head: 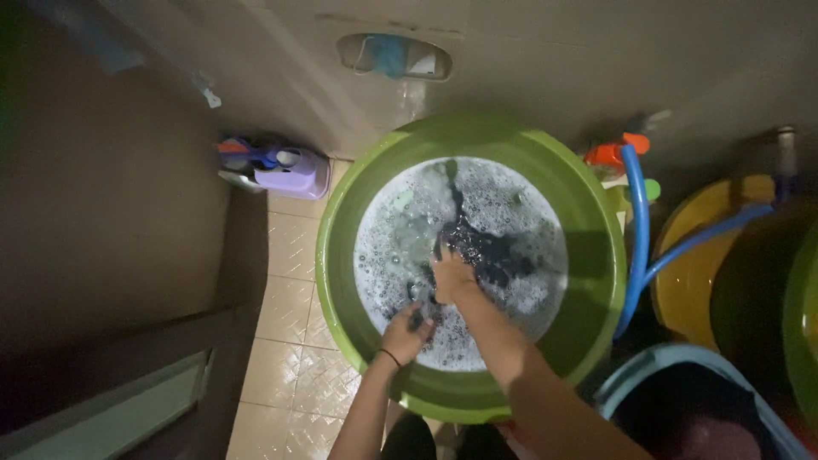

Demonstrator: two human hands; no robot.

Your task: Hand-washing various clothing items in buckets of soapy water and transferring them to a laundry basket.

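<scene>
Both hands, left hand (406,330) and right hand (452,274), clench the dark wet cloth (490,251) in the round green plastic basin (336,230), scrubbing; next, likely a fresh fold between them.

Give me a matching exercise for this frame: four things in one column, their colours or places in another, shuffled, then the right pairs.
Things:
1. basin
2. hose
3. detergent jug
4. dark cloth

Descriptions:
A. blue, curving beside the basin's right rim
B. lilac, on the tiled floor by the wall
C. green, holding soapy water
D. in the suds, gripped by the left hand and right hand

Pairs: 1-C, 2-A, 3-B, 4-D
</scene>
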